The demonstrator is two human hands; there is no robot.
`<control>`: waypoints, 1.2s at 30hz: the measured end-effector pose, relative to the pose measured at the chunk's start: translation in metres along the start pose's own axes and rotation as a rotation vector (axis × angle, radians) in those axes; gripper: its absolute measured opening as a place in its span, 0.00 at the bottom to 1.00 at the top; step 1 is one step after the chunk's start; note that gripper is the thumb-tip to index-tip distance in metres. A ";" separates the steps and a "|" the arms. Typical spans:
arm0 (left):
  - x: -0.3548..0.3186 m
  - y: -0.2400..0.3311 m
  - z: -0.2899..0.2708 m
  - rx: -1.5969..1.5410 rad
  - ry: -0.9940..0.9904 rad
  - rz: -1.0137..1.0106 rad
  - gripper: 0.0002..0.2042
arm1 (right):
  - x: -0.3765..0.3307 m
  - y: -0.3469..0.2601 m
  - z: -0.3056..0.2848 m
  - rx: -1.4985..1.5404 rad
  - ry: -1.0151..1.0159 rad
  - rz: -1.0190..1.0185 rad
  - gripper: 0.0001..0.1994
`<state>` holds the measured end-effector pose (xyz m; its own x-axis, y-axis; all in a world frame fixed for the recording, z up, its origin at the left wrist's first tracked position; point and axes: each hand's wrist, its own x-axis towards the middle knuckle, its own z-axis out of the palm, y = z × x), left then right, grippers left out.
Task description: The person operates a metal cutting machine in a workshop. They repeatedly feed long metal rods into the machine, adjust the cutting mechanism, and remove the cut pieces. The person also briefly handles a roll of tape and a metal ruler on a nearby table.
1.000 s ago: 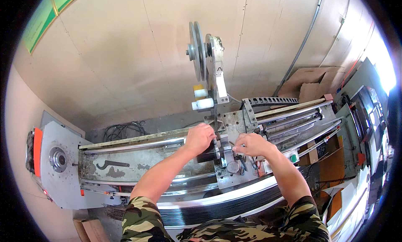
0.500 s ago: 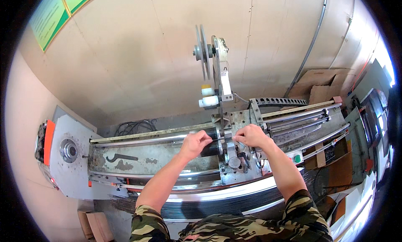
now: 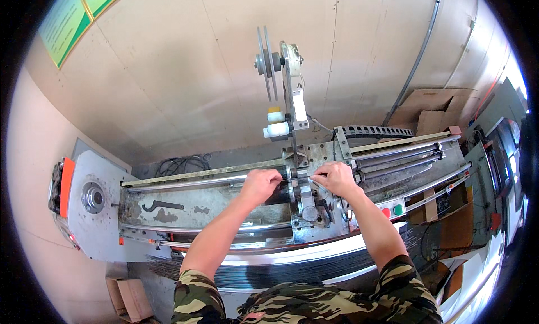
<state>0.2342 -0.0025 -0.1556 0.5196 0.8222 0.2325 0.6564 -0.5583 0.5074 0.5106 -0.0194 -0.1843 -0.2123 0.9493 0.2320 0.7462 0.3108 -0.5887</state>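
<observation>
Both my hands are over the metal carriage (image 3: 314,155) of a long bench machine. With thumb and fingers, my left hand (image 3: 260,186) pinches a thin dark rod (image 3: 287,180) at the carriage's left edge. My right hand (image 3: 336,178) is closed at the other side, fingertips together where the rod's right end seems to be; the tip itself is too small to make out. Between the hands stands a bright metal clamp block (image 3: 304,185), with a round knob (image 3: 310,213) in front of it and a black lever (image 3: 325,209) to the knob's right.
An upright arm on the carriage bears a two-disc reel (image 3: 268,63) and white rollers (image 3: 276,130). A hook spanner (image 3: 163,205) lies on the machine bed at left. Many thin dark rods (image 3: 269,277) lie along the front. Red and green buttons (image 3: 398,210) sit at right.
Both hands have moved slightly away and up in the picture, the right one a little to the left. The rod is now lower against the clamp block, which hides part of it.
</observation>
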 end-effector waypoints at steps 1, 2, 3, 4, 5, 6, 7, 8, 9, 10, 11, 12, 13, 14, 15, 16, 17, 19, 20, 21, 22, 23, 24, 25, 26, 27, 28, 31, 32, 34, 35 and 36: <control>0.001 0.003 0.001 0.049 0.025 -0.001 0.05 | 0.000 -0.002 -0.002 0.007 0.009 0.006 0.12; 0.002 0.007 0.003 0.095 0.050 -0.003 0.06 | -0.001 -0.003 -0.004 0.014 0.015 0.015 0.12; 0.003 0.012 0.004 0.111 0.041 -0.027 0.08 | -0.002 -0.003 -0.008 0.008 -0.015 0.049 0.12; 0.004 0.017 0.004 0.127 0.033 -0.052 0.09 | 0.000 -0.003 -0.013 0.002 -0.046 0.083 0.12; 0.006 0.020 0.003 0.145 0.025 -0.074 0.11 | 0.002 -0.003 -0.017 -0.004 -0.072 0.116 0.12; 0.007 0.020 0.005 0.146 0.022 -0.091 0.12 | 0.004 0.006 -0.017 0.001 -0.115 0.116 0.14; 0.008 0.019 0.008 0.148 0.018 -0.108 0.13 | 0.008 0.011 -0.021 -0.012 -0.191 0.121 0.14; 0.011 0.019 0.009 0.149 0.015 -0.124 0.14 | 0.011 0.015 -0.024 -0.025 -0.266 0.126 0.15; 0.013 0.020 0.008 0.135 -0.009 -0.143 0.14 | 0.013 0.018 -0.027 -0.039 -0.341 0.131 0.15; 0.016 0.020 0.006 0.120 -0.033 -0.162 0.14 | 0.012 0.026 -0.020 0.015 -0.317 0.136 0.16; 0.019 0.020 0.003 0.107 -0.054 -0.182 0.14 | 0.012 0.029 -0.015 0.031 -0.293 0.118 0.15; 0.021 0.018 0.001 0.115 -0.083 -0.181 0.15 | 0.013 0.032 -0.011 0.047 -0.269 0.101 0.14; 0.024 0.014 0.000 0.124 -0.112 -0.181 0.16 | 0.012 0.035 -0.008 0.063 -0.245 0.083 0.14; 0.026 0.013 -0.003 0.132 -0.145 -0.184 0.17 | 0.012 0.036 -0.006 0.093 -0.205 0.074 0.12; 0.025 0.013 -0.007 0.082 -0.186 -0.213 0.19 | 0.010 0.035 -0.004 0.123 -0.165 0.065 0.11; 0.023 0.015 -0.012 0.031 -0.226 -0.243 0.21 | 0.008 0.034 -0.001 0.153 -0.124 0.054 0.10; 0.021 0.018 -0.017 -0.018 -0.268 -0.271 0.22 | 0.007 0.034 0.003 0.163 -0.104 0.063 0.09; 0.005 0.031 -0.011 0.167 -0.186 -0.107 0.27 | 0.003 0.036 0.011 0.185 -0.058 0.093 0.07; -0.007 0.037 -0.006 0.261 -0.145 -0.025 0.29 | 0.000 0.039 0.017 0.196 -0.035 0.082 0.06; -0.015 0.041 0.002 0.311 -0.101 0.000 0.27 | -0.001 0.042 0.021 0.202 -0.009 0.073 0.06; -0.022 0.044 0.013 0.359 -0.057 0.027 0.25 | -0.003 0.045 0.025 0.206 0.018 0.064 0.06; -0.029 0.046 0.024 0.411 -0.009 0.050 0.23 | -0.005 0.046 0.028 0.159 0.071 0.008 0.08; -0.030 0.039 0.039 0.567 0.160 0.151 0.14 | -0.008 0.044 0.028 0.108 0.124 -0.051 0.12; -0.034 0.030 0.051 0.614 0.142 0.119 0.15 | -0.013 0.043 0.027 0.055 0.180 -0.107 0.16; -0.033 0.028 0.057 0.657 0.125 0.087 0.15 | -0.021 0.032 0.020 0.012 0.251 -0.064 0.22; -0.034 0.028 0.059 0.700 0.109 0.048 0.16 | -0.032 0.009 0.011 -0.030 0.317 -0.026 0.27; -0.030 0.033 0.056 0.625 0.093 0.040 0.10 | -0.047 0.000 0.003 -0.081 0.390 0.022 0.33; -0.026 0.036 0.057 0.636 0.041 -0.006 0.10 | -0.106 0.016 -0.011 -0.135 0.479 0.164 0.41; -0.025 0.036 0.059 0.663 0.056 -0.019 0.08 | -0.128 0.024 -0.014 -0.179 0.520 0.219 0.38; -0.028 0.031 0.064 0.691 0.106 -0.003 0.06 | -0.165 0.043 -0.021 -0.248 0.583 0.339 0.34; -0.033 0.026 0.064 0.706 0.145 0.011 0.06 | -0.179 0.043 -0.029 -0.289 0.600 0.373 0.33; -0.038 0.023 0.062 0.724 0.193 0.022 0.07 | -0.188 0.042 -0.035 -0.334 0.617 0.395 0.32</control>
<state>0.2634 -0.0534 -0.2047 0.4748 0.7778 0.4119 0.8777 -0.4531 -0.1560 0.6037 -0.1863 -0.2252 0.4205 0.7582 0.4984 0.8633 -0.1655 -0.4767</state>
